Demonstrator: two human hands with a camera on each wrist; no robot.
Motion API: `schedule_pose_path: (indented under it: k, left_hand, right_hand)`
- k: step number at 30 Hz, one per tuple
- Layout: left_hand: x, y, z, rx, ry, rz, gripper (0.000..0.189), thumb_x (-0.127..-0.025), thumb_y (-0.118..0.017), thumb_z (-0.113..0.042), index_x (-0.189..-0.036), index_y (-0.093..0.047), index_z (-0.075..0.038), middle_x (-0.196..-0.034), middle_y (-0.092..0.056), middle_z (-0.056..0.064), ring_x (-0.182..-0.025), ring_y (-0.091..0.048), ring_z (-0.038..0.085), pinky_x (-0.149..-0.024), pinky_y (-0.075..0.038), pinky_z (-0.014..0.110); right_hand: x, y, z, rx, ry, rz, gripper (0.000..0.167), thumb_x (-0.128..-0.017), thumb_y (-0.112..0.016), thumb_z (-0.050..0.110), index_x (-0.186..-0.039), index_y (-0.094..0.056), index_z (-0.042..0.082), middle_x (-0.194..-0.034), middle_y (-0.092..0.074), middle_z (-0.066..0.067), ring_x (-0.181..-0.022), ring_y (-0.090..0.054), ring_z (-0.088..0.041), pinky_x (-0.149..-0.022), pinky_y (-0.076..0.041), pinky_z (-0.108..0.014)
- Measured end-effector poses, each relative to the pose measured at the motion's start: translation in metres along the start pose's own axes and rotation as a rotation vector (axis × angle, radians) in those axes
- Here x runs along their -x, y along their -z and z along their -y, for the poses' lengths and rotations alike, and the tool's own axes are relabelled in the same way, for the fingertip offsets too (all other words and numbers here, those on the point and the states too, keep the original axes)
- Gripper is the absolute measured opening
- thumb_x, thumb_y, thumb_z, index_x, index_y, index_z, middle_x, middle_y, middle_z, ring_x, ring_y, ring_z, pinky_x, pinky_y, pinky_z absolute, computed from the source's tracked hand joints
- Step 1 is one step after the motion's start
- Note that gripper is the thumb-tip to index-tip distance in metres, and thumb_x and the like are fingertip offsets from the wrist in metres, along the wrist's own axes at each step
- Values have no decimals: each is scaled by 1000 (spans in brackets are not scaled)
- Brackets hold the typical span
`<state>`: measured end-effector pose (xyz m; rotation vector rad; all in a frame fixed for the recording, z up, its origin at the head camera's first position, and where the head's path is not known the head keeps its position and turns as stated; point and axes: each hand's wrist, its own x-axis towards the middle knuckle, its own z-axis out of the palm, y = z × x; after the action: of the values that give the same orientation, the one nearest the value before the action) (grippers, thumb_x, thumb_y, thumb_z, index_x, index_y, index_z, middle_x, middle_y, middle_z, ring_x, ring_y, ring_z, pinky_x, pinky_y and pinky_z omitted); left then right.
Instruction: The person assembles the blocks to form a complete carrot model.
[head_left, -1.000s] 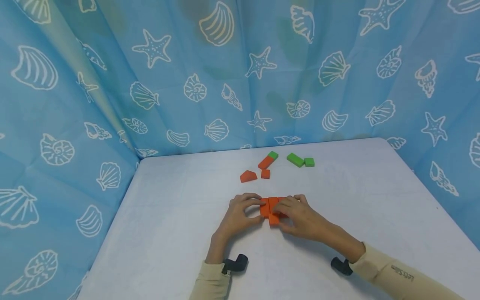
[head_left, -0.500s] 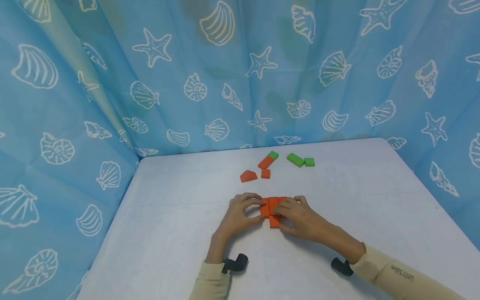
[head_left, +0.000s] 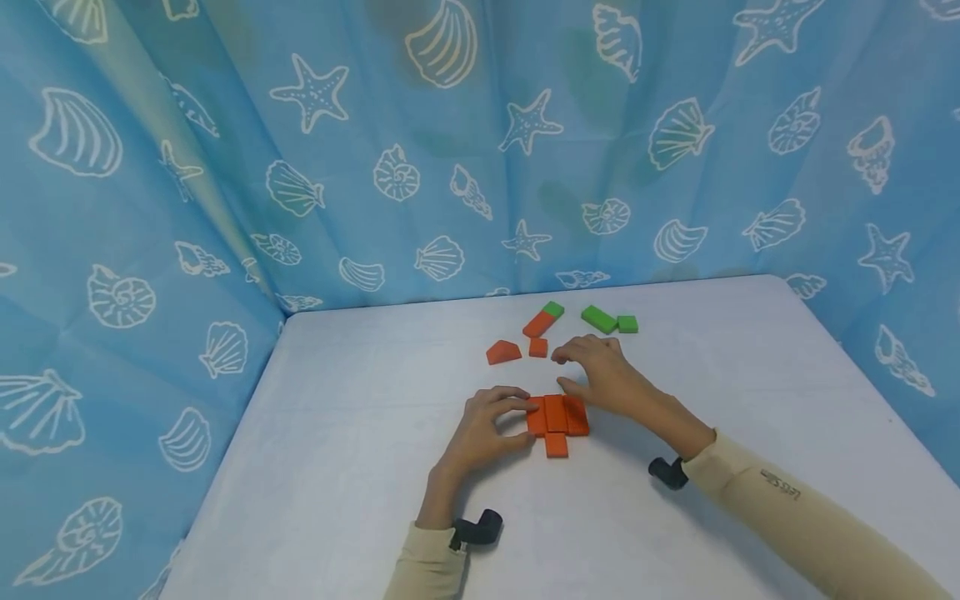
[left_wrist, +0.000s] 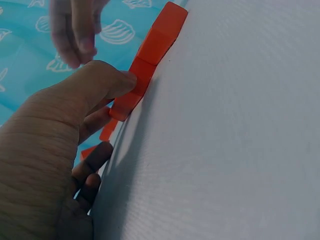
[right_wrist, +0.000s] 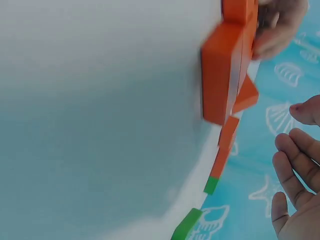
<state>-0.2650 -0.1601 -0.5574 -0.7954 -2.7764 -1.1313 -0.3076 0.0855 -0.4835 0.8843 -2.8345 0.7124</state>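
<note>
Your left hand (head_left: 480,432) pinches the flat orange rectangular block (head_left: 536,423) at the left end of a touching row of three (head_left: 555,414) on the white table (head_left: 375,400). An orange square block (head_left: 557,446) adjoins the row's near edge. Your right hand (head_left: 609,377) hovers beyond, fingers loosely bent, holding nothing.

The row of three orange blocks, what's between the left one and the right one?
The middle orange block; the head view shows it between the left block, which the left hand holds, and the right block.
</note>
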Motion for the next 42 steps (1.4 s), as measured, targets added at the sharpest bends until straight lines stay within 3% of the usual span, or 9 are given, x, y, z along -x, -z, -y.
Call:
schedule_pose_path:
  k: [9, 22, 33, 42]
  left_hand:
    - [0, 0, 0, -20, -13, 0, 37, -87, -76, -32, -123, -71, -28, -133, -57, -10, -122, -46, 13, -104, -36, 45]
    - [1, 0, -1, -26, -12, -16, 36, -87, -75, -34, -123, -70, -29, -132, -57, -13, -124, -46, 12, -108, -34, 48]
    - [3, -2, -5, -15, -32, -12, 36, -87, -75, -31, -122, -71, -27, -133, -57, -11, -123, -46, 13, -106, -34, 47]
    - [2, 4, -8, -51, -38, -21, 35, -87, -75, -29, -122, -72, -25, -132, -59, -8, -122, -48, 15, -102, -37, 46]
  right_hand:
    - [-41, 0, -16, -37, -50, -3, 38, -89, -75, 16, -124, -65, 6, -113, -66, -10, -109, -57, -30, -97, -35, -58]
    - [-64, -19, -34, -5, -157, 100, 43, -87, -77, 20, -126, -64, 7, -117, -65, -10, -113, -54, -31, -95, -34, -52]
    - [-67, -33, -42, -4, -129, 90, 41, -85, -79, 20, -121, -68, 5, -113, -67, -9, -107, -57, -30, -87, -35, -48]
    - [-56, -16, -30, -14, -70, 31, 36, -86, -79, 21, -118, -68, 10, -109, -68, -6, -108, -56, -27, -93, -34, -51]
